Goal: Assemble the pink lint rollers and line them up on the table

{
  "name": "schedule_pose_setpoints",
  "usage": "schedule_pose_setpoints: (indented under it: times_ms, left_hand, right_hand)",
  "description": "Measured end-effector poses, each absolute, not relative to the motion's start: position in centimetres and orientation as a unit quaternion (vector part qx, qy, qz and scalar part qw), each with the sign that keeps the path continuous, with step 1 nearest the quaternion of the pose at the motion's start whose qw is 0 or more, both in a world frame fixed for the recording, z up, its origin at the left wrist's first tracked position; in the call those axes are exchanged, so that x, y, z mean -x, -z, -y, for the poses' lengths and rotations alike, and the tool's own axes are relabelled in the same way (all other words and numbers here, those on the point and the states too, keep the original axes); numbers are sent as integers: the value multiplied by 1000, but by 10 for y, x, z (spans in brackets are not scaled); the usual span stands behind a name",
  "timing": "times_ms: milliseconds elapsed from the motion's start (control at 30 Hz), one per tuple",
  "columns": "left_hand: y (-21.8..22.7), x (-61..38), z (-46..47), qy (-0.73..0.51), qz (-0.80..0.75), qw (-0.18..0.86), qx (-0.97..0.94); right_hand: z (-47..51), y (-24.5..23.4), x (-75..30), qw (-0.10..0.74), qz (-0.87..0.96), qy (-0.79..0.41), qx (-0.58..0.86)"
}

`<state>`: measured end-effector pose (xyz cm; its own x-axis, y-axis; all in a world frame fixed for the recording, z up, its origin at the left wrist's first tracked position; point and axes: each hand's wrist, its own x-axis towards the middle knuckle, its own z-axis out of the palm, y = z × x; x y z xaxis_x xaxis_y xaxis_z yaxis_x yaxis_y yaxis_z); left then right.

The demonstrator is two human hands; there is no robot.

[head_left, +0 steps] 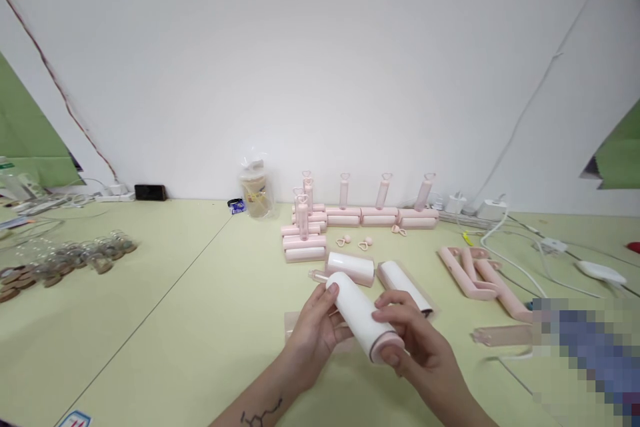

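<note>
A white lint roller roll [363, 317] with a pink end cap is held between my two hands, tilted with its capped end toward me. My left hand [313, 333] grips the far end, thumb on top. At the near end, my right hand [425, 340] has its fingers on the side and its thumb against the cap. Just beyond lie a white roll in a clear pink cover [351, 268] and a second covered roll [404, 287]. A clear pink cover piece [293, 325] shows partly behind my left hand.
Pink lint rollers [343, 215] with upright handles line the wall. Small pink heart-shaped loops [366, 243] lie before them. Pink handle parts [470, 273], a clear pink cover [503, 335] and white cables [540, 253] are right. Glass jars [103, 260] stand left; a bagged container [257, 190] stands behind.
</note>
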<state>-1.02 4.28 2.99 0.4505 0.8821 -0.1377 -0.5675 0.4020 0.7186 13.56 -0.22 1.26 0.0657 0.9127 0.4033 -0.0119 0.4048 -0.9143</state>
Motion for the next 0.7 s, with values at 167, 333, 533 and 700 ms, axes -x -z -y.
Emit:
schedule_pose_setpoints:
  times_ms: [167,333,533,700]
  left_hand:
    - [-27,10,-44,-465,-271,784,-310]
    - [-29,11,-47,-462,-271,783,-316]
    - [-31,12,-42,-446,-252,795,-324]
    - [-37,8,-42,-452,-222,814,-289]
  right_hand:
    - [0,-11,-134,601,558,-426,382]
    - [-1,-5,-137,591,577,-440,352]
    - [-4,-15,-144,531,727,-275,337]
    - [-2,-19,-141,517,787,-110,320]
